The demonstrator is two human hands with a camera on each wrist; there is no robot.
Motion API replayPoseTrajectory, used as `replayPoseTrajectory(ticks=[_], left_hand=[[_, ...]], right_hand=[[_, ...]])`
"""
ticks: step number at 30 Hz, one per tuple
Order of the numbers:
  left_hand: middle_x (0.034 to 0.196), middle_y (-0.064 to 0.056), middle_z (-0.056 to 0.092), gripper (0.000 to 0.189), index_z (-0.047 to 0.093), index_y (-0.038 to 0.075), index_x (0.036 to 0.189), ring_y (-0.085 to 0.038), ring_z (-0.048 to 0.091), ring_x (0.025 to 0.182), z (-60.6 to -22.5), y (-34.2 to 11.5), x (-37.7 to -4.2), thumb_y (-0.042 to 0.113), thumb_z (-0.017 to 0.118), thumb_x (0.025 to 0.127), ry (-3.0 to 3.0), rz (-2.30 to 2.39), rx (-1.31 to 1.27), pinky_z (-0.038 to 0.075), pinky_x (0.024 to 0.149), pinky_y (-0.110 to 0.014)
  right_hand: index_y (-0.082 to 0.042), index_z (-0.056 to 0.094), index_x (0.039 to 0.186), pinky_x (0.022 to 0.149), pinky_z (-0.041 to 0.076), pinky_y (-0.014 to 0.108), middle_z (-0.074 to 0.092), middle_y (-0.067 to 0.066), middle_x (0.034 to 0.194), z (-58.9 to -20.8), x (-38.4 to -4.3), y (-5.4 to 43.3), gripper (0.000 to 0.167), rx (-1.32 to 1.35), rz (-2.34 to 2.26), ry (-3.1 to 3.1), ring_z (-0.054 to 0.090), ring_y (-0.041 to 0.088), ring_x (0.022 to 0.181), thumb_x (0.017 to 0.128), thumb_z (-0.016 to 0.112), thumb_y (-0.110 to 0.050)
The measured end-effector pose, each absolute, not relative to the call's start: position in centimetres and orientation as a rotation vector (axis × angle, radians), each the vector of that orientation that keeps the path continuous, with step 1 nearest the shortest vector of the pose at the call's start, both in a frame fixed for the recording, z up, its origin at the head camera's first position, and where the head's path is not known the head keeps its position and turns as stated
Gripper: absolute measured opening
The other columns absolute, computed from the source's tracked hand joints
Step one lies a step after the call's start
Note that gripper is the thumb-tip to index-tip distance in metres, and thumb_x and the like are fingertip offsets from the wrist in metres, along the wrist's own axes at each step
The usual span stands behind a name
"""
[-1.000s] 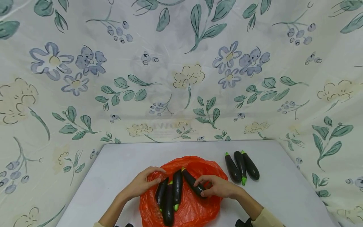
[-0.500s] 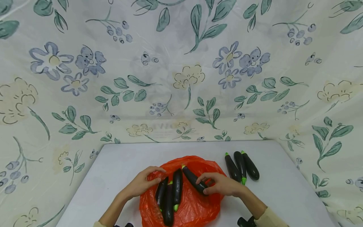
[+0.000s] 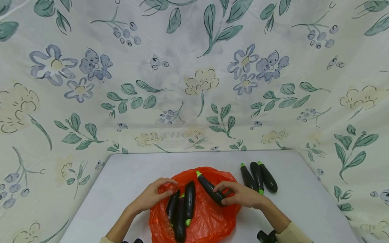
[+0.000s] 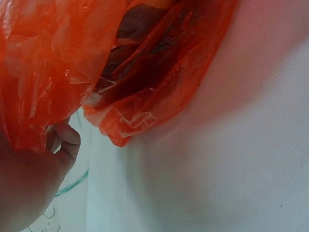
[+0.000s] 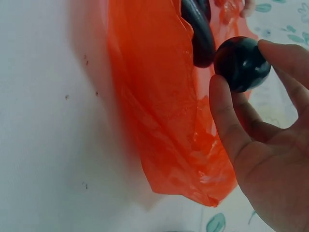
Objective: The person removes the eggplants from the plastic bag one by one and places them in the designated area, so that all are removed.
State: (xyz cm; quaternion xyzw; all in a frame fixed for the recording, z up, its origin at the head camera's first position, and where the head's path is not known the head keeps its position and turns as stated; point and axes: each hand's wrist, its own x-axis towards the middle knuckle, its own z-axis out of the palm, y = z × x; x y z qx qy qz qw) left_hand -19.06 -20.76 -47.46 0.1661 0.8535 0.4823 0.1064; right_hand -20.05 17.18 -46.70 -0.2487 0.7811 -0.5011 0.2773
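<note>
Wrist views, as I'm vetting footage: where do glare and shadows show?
Right wrist: bright glints on the held eggplant, a soft shadow on the white table beside the red bag; left wrist: glossy highlights on the bag's creases, a reddish cast on the table.

Eggplants visible: 7 total; 1 held eggplant in the right hand; 3 bagged eggplants; 3 loose eggplants on the table; red plastic bag: 1; table: 1; hands: 2, 1 left hand, 1 right.
</note>
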Motion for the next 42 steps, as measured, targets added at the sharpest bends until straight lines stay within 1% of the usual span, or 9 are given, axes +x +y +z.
replayPoseTrajectory(ticks=[5,11,14,22,30,37,42], left_hand=[[0.135,-0.010,0.057,0.031,0.064,0.022,0.129,-0.033,0.052,0.124,-47.6,-20.8,-19.1,0.025,0.066,0.098,2.490,1.437,0.489,0.058,0.090,-0.047],[0.134,-0.008,0.058,0.030,0.064,0.023,0.127,-0.033,0.051,0.126,-47.7,-20.8,-19.1,0.026,0.066,0.098,2.520,1.414,0.521,0.051,0.098,-0.057],[0.134,-0.008,0.058,0.029,0.065,0.023,0.127,-0.033,0.051,0.127,-47.9,-20.8,-19.2,0.027,0.066,0.098,2.531,1.403,0.524,0.049,0.100,-0.060],[0.133,-0.007,0.059,0.029,0.064,0.023,0.127,-0.032,0.052,0.126,-48.2,-20.9,-19.3,0.025,0.066,0.098,2.520,1.416,0.519,0.050,0.099,-0.059],[0.133,-0.007,0.059,0.028,0.065,0.024,0.126,-0.033,0.052,0.126,-48.2,-20.9,-19.3,0.028,0.066,0.098,2.528,1.402,0.523,0.050,0.099,-0.059],[0.133,-0.006,0.059,0.029,0.065,0.025,0.126,-0.032,0.052,0.126,-48.1,-20.9,-19.1,0.030,0.066,0.098,2.529,1.396,0.520,0.051,0.099,-0.056],[0.132,-0.006,0.060,0.028,0.065,0.025,0.126,-0.032,0.052,0.126,-48.2,-21.0,-19.1,0.031,0.065,0.098,2.530,1.393,0.524,0.049,0.100,-0.058]], right_hand=[[-0.030,0.062,0.130,0.094,0.053,0.047,0.060,0.007,0.124,-46.6,-20.2,17.7,0.040,-0.662,-1.357,2.118,0.055,0.030,0.114,0.092,0.070,-0.022],[-0.030,0.061,0.131,0.093,0.053,0.046,0.060,0.008,0.126,-46.5,-20.3,18.4,0.042,-0.642,-1.371,2.148,0.055,0.030,0.115,0.091,0.070,-0.022],[-0.029,0.061,0.131,0.093,0.053,0.047,0.060,0.009,0.128,-46.4,-20.5,18.9,0.042,-0.635,-1.385,2.161,0.054,0.031,0.116,0.091,0.070,-0.020],[-0.027,0.055,0.137,0.095,0.052,0.053,0.055,0.013,0.135,-46.2,-20.7,19.8,0.049,-0.609,-1.433,2.152,0.053,0.034,0.121,0.091,0.069,-0.021],[-0.028,0.051,0.143,0.092,0.055,0.049,0.050,0.015,0.142,-45.9,-20.7,20.9,0.058,-0.566,-1.483,2.184,0.054,0.034,0.119,0.089,0.072,-0.020],[-0.026,0.051,0.142,0.091,0.054,0.051,0.057,0.017,0.135,-46.1,-21.1,22.1,0.057,-0.547,-1.479,2.262,0.060,0.033,0.113,0.090,0.071,-0.019],[-0.024,0.051,0.143,0.090,0.055,0.050,0.057,0.018,0.132,-46.5,-21.3,23.0,0.058,-0.504,-1.495,2.336,0.061,0.032,0.110,0.090,0.072,-0.020]])
